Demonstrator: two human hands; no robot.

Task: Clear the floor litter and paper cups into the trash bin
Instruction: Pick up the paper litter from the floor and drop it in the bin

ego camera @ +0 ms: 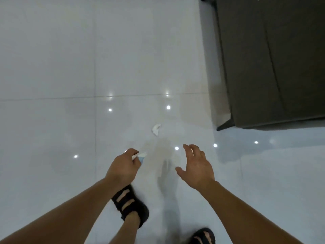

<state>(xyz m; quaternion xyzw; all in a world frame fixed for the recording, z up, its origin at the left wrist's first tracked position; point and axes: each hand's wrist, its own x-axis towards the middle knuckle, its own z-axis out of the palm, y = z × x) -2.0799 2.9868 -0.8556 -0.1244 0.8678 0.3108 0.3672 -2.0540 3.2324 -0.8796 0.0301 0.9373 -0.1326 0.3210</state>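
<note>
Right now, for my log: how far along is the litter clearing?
Done: one scrap picked up, gripped in the left hand. The right hand is open and empty. Left: one crumpled paper on the floor ahead. No bin or cups in view.

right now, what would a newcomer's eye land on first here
A crumpled paper lies alone on the glossy pale floor, just ahead of both hands. The left hand pinches a small white and blue scrap, while the right hand hangs open beside it. A big dark piece of furniture fills the upper right.
</note>
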